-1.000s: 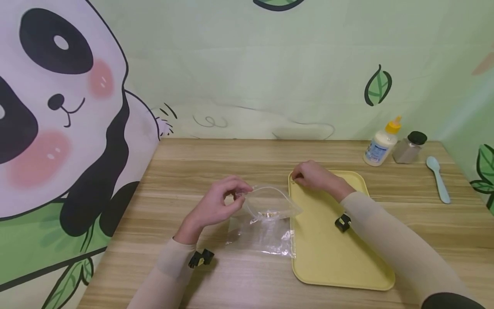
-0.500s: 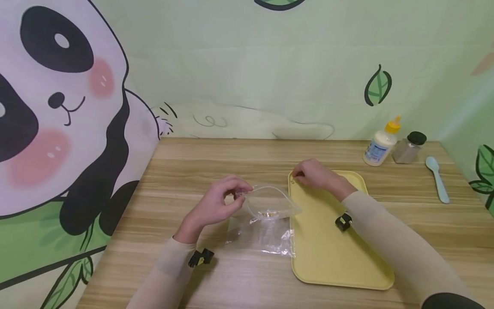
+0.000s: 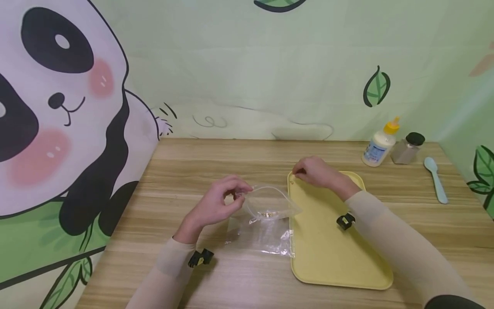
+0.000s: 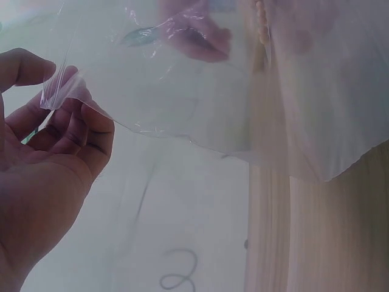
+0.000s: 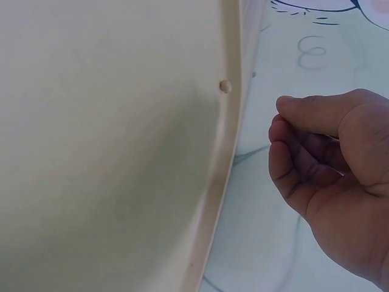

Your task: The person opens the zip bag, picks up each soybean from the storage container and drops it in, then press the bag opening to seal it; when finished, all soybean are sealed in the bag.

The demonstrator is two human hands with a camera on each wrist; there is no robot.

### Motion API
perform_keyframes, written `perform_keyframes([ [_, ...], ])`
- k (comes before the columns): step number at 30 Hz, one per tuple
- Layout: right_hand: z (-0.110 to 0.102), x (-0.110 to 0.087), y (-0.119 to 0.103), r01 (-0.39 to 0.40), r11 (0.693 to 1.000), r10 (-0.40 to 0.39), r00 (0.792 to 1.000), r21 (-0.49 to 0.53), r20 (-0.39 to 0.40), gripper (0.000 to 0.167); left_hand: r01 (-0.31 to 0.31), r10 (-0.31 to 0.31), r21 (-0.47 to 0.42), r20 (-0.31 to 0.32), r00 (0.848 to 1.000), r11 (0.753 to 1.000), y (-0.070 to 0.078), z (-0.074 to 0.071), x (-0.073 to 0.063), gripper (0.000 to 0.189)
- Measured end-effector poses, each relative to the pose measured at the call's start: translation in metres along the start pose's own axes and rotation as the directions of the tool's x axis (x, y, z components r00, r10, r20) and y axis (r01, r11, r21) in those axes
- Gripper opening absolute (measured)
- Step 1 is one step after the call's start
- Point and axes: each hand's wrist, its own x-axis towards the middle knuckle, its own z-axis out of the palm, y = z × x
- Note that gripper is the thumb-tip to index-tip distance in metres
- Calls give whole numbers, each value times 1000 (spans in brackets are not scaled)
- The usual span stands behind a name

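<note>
My left hand point(image 3: 218, 201) pinches the rim of a clear zip bag point(image 3: 266, 238) between thumb and fingers, and the bag's mouth gapes. Several small golden-yellow pieces point(image 3: 267, 214) lie inside it; the left wrist view shows them as a row of yellowish bits point(image 4: 262, 21) through the plastic. My right hand point(image 3: 314, 171) hovers at the far left corner of the yellow tray point(image 3: 328, 249), thumb and forefinger tips together. I cannot tell whether a small piece is between them. One tan piece point(image 5: 225, 86) lies against the tray's rim, beside that hand.
A white bottle with a yellow nozzle point(image 3: 376, 148) and a black-lidded jar point(image 3: 406, 150) stand at the back right. A light blue spoon point(image 3: 436, 180) lies right of the tray. A panda-print backdrop point(image 3: 231, 64) rises behind the wooden table point(image 3: 216, 159).
My right hand has risen slightly from the tray corner, leaving a small piece more visible below its fingertips. The left hand and the bag have stayed in place.
</note>
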Motion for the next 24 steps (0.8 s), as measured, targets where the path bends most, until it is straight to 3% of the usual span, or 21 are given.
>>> perform_keyframes([
  [9,-10,-3,-7,-7,1000,7,1000,13,-12,9,-13,13,0,-7,1000,1000,-2,0,-1,25],
  [24,-29,-7,-31,73,997,-72,992,7,-101,7,-1,1,-4,-8,1000,1000,0,1,1,25],
])
